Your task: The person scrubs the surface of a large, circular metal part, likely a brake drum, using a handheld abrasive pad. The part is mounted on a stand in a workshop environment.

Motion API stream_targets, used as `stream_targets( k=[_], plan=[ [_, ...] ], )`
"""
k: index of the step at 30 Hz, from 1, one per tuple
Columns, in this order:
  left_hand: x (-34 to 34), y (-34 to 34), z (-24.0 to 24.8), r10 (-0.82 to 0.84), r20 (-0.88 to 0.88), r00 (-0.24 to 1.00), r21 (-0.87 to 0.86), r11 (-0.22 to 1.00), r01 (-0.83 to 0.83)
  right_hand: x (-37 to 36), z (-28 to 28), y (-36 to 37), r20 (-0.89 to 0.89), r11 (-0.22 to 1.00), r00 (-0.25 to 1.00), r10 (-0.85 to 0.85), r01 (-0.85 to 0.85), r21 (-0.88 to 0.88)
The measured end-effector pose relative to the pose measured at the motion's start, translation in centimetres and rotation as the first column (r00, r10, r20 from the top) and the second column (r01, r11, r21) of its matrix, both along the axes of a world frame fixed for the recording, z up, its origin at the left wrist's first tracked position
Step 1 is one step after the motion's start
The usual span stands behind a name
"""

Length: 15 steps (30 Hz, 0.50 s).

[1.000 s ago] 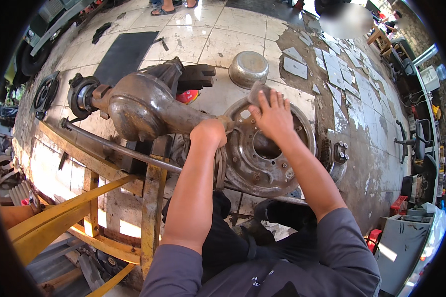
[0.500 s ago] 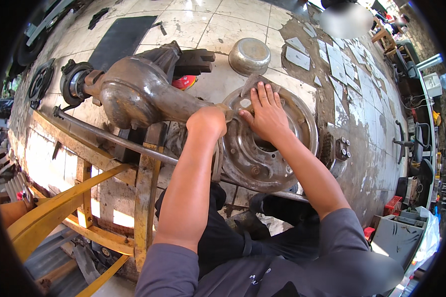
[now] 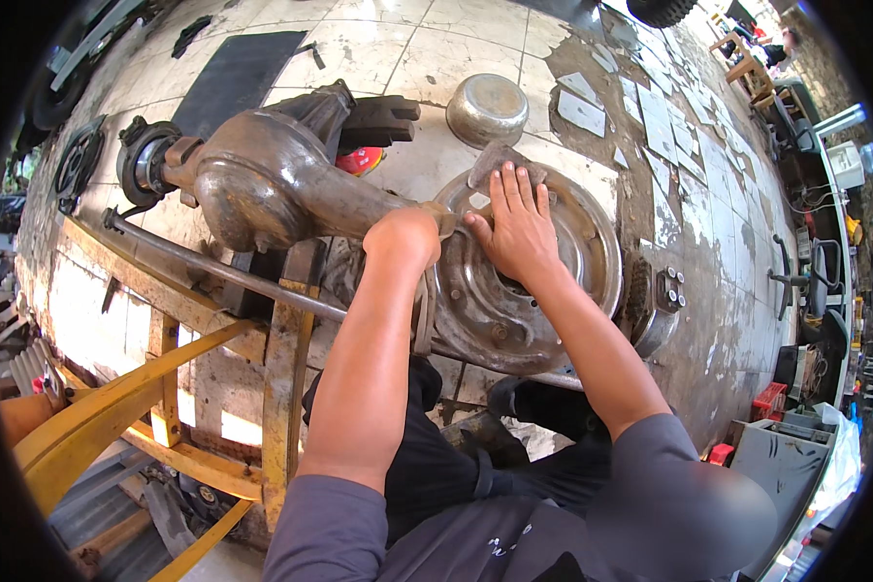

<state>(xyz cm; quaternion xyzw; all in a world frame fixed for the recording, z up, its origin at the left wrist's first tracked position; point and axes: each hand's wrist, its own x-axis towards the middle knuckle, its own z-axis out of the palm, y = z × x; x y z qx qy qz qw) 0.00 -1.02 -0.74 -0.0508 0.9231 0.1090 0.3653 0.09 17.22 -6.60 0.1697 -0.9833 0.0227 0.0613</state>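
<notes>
A rusty axle housing point(image 3: 247, 184) with a bulging round middle lies across a yellow metal stand point(image 3: 283, 398). At its near right end is a round, dished brake backing plate point(image 3: 466, 315) with holes and a broad rim. My left hand point(image 3: 407, 233) is bent over the axle tube next to the plate, closed round it; its fingertips are hidden. My right hand point(image 3: 521, 218) lies flat on the upper part of the plate, fingers stretched out and thumb apart. Under its fingertips is a grey-brown piece of sandpaper or cloth point(image 3: 485, 165), pressed to the metal.
A metal bowl point(image 3: 488, 109) stands on the tiled floor beyond the plate. Broken tiles point(image 3: 582, 112) lie to the far right. A studded wheel hub point(image 3: 664, 296) is right of the plate. A long rod point(image 3: 223, 278) runs along the stand. Another person's hand point(image 3: 27, 417) shows at left.
My right hand has shifted slightly left and toward me on the plate, still flat over the grey-brown piece. My left hand stays at the axle tube.
</notes>
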Motion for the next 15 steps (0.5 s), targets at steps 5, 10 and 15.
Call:
stream_targets(
  k=[5, 10, 15],
  plan=[
    [0.0, 0.2, -0.1, 0.0, -0.009, 1.0, -0.006, 1.0, 0.0, -1.0, -0.1, -0.7, -0.023, 0.998, 1.0, -0.019, 0.018, -0.055],
    [0.3, 0.2, -0.4, -0.04, -0.001, 0.999, -0.011, 0.999, 0.04, 0.4, -0.3, 0.3, 0.002, 1.0, 1.0, -0.008, 0.008, -0.002],
    [0.1, 0.2, -0.4, -0.017, 0.014, 1.0, -0.002, 1.0, 0.017, -0.7, 0.3, -0.7, 0.021, 0.995, 0.999, -0.04, 0.042, -0.088]
  ],
)
